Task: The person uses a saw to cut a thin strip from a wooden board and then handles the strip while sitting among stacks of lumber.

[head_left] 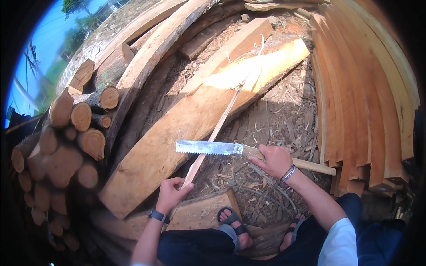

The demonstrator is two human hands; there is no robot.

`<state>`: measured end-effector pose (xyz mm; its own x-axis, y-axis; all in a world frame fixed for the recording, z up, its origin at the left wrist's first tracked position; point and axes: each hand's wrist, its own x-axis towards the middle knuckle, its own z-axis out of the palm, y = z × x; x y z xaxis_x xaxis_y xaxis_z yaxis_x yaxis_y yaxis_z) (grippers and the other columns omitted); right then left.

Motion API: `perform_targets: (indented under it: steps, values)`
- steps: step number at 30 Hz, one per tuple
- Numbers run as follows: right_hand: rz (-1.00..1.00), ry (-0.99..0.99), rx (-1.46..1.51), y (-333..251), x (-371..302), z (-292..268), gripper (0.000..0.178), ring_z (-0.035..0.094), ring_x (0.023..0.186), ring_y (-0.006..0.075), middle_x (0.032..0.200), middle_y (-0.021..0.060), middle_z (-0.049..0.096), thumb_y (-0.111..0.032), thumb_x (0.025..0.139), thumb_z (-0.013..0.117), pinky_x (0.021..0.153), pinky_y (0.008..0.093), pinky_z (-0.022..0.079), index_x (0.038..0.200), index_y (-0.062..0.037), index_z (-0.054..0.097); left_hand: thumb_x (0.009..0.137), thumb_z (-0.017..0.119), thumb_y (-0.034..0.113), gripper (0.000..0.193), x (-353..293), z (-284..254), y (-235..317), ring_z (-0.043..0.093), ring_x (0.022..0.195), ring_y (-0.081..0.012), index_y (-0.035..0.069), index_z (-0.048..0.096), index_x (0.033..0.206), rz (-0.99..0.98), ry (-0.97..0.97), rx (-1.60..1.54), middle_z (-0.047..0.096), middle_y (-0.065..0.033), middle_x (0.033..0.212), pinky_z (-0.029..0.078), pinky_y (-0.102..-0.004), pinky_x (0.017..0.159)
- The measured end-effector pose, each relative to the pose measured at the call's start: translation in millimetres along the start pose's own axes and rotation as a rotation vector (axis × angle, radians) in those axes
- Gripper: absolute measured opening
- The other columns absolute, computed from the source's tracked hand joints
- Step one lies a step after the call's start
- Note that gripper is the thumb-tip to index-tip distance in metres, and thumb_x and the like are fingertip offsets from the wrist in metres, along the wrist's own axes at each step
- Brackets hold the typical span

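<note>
Held a saw [226,148] just below mid-view in the right hand [274,162], at four o'clock, with fingers wrapped round its wooden handle. Pointed its tip just past nine o'clock, with its long axis reaching back just past three and its teeth toward six. Pinched a thin wooden strip [222,123] with the fingers of the left hand [172,195] at seven o'clock, slanting toward one, passing beneath the blade and across a thick plank [164,137].

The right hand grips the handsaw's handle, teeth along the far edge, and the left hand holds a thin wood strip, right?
No: the head view shows the handsaw with teeth along its near edge. The right hand grips its handle; the left hand holds a thin wood strip.
</note>
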<state>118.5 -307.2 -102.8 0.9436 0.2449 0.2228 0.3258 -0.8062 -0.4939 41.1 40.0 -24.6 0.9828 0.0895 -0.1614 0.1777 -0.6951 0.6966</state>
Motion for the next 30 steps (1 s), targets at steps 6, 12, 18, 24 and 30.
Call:
perform_targets:
  steps: [6,12,18,24,30]
  values:
    - [-0.089,-0.020,0.007,2,-7,16,0.055,0.067,0.061,0.0373,0.061,0.0175,0.063,-0.061,0.089,0.055,0.055,0.0490,0.052,0.080,-0.0071,0.060,0.077,0.081,0.028,0.033,1,-1,-4,0.054,0.055,-0.0057,-0.003,0.071,0.084,0.042,0.012,0.100,0.059,-0.0014,0.057,0.042,-0.0252,0.053]
    - [0.038,0.013,0.027,6,-4,7,0.056,0.067,0.060,0.0367,0.059,0.0170,0.063,-0.062,0.089,0.054,0.054,0.0485,0.052,0.080,-0.0074,0.059,0.079,0.080,0.028,0.032,3,-2,-4,0.053,0.054,-0.0052,-0.003,0.072,0.085,0.086,0.006,0.142,0.060,-0.0016,0.057,0.042,-0.0250,0.052]
    - [0.020,0.038,0.005,16,6,3,0.056,0.067,0.059,0.0367,0.060,0.0170,0.063,-0.063,0.088,0.054,0.054,0.0486,0.052,0.079,-0.0081,0.060,0.080,0.080,0.026,0.031,-1,0,1,0.053,0.053,-0.0054,-0.003,0.072,0.087,0.036,0.002,0.063,0.059,-0.0011,0.057,0.041,-0.0246,0.052]
    - [-0.094,-0.005,-0.002,3,-3,11,0.051,0.065,0.061,0.0365,0.063,0.0166,0.063,-0.057,0.086,0.061,0.055,0.0480,0.050,0.076,-0.0073,0.058,0.079,0.080,0.026,0.031,-2,-2,5,0.054,0.054,-0.0055,-0.003,0.071,0.085,0.069,-0.013,0.107,0.061,-0.0015,0.059,0.042,-0.0245,0.053]
    - [-0.029,0.006,-0.002,10,-1,5,0.056,0.067,0.060,0.0360,0.061,0.0168,0.064,-0.062,0.089,0.054,0.055,0.0482,0.053,0.079,-0.0075,0.061,0.079,0.080,0.026,0.032,-1,0,1,0.054,0.054,-0.0061,-0.004,0.070,0.084,0.100,-0.002,0.097,0.060,-0.0012,0.060,0.042,-0.0243,0.053]
